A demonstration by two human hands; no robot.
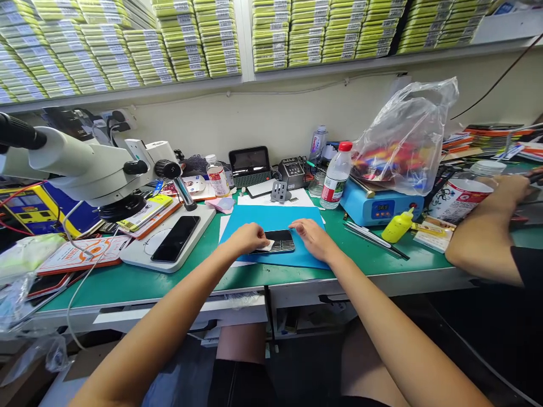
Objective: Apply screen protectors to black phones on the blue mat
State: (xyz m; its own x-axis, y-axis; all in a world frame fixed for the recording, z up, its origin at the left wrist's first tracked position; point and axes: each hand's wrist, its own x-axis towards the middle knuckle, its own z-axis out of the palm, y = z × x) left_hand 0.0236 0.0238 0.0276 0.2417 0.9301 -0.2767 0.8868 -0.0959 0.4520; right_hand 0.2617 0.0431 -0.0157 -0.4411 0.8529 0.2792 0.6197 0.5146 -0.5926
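Phone (285, 239) flat on blue mat (271, 213), centre of frame. Left hand (246, 238) closed, pinching white pad (268, 246) at phone's left part. Right hand (314, 239) half open, seemingly empty, beside right end. Phone probably light, stiff, slippery, fragile; better hold by side edges.

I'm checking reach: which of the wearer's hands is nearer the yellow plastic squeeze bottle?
Right. The right hand is left of the yellow bottle, apart from it; the left hand is farther left, holding a small flat white piece.
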